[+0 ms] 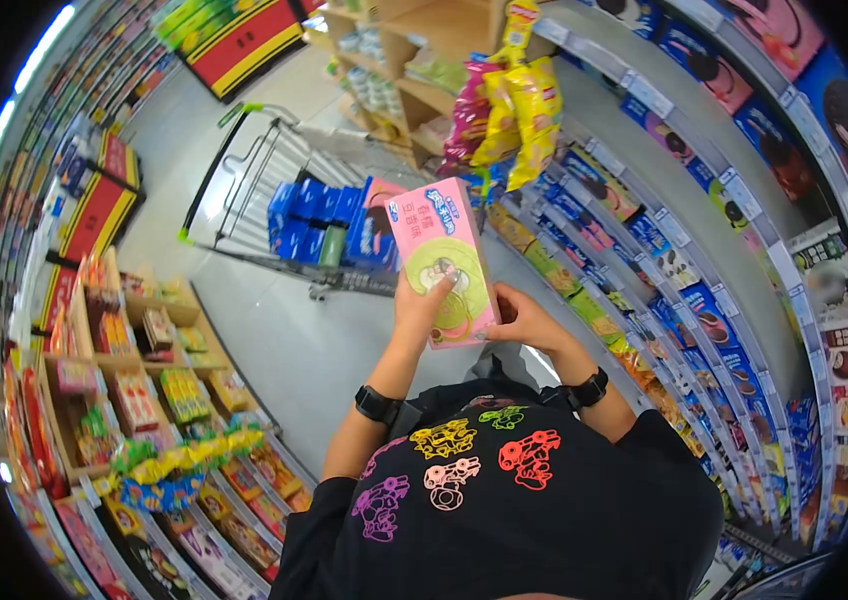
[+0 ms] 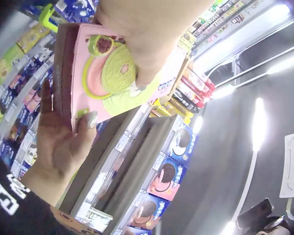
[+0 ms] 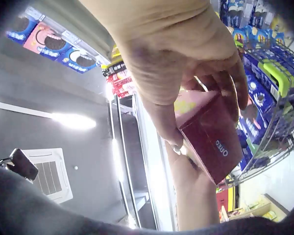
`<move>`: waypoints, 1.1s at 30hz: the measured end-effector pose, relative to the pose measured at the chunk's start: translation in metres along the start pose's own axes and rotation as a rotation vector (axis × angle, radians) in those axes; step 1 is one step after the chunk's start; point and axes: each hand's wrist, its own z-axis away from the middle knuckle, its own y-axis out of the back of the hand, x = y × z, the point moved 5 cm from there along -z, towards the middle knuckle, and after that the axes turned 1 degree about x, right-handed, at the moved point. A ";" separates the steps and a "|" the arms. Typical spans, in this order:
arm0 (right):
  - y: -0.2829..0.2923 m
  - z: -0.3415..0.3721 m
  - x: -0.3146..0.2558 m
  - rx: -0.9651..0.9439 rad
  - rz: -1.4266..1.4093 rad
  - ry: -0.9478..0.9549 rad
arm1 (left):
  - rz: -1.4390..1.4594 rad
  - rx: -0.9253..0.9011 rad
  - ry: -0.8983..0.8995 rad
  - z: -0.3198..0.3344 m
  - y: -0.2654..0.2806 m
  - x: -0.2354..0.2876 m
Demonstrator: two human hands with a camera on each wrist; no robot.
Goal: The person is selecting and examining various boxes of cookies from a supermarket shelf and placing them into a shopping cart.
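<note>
A pink cookie box (image 1: 444,225) with a green sandwich cookie printed on its front is held out before the body, slightly tilted. My left hand (image 1: 419,308) grips its left side, the thumb lying across the printed front. At the lower right corner my right hand (image 1: 529,322) holds the box between thumb and fingers. The left wrist view shows the box front (image 2: 118,73) with the right hand (image 2: 63,144) around its end. In the right wrist view the box's dark pink side (image 3: 213,142) carries the word OREO, with the right hand (image 3: 186,58) over it.
Beyond the box stands a shopping cart (image 1: 229,215) with several blue boxes (image 1: 294,235) inside. Shelves (image 1: 684,200) of cookie packs curve along the right. Yellow snack bags (image 1: 534,110) hang from a wooden rack (image 1: 399,60). A wooden display (image 1: 159,370) stands at left.
</note>
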 end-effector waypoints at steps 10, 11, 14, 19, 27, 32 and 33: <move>-0.028 -0.016 -0.020 0.017 0.087 0.031 | 0.122 -0.126 -0.056 -0.009 0.023 0.014; -0.020 -0.019 -0.020 0.046 0.074 0.029 | 0.145 -0.164 -0.034 -0.014 0.015 0.015; 0.006 -0.036 -0.029 0.193 -0.002 0.081 | -0.165 -0.297 -0.045 -0.026 -0.002 0.013; 0.058 -0.078 -0.001 0.357 0.021 -0.021 | -0.332 -0.394 0.009 -0.079 -0.014 -0.033; 0.100 -0.136 0.029 0.377 -0.244 -0.301 | -0.483 -0.415 0.467 -0.117 -0.021 -0.028; 0.094 -0.168 0.019 0.331 -0.273 -0.327 | -0.318 -0.339 0.321 -0.145 0.004 -0.041; 0.093 -0.176 0.023 0.331 -0.256 -0.340 | -0.289 -0.345 0.291 -0.150 0.006 -0.034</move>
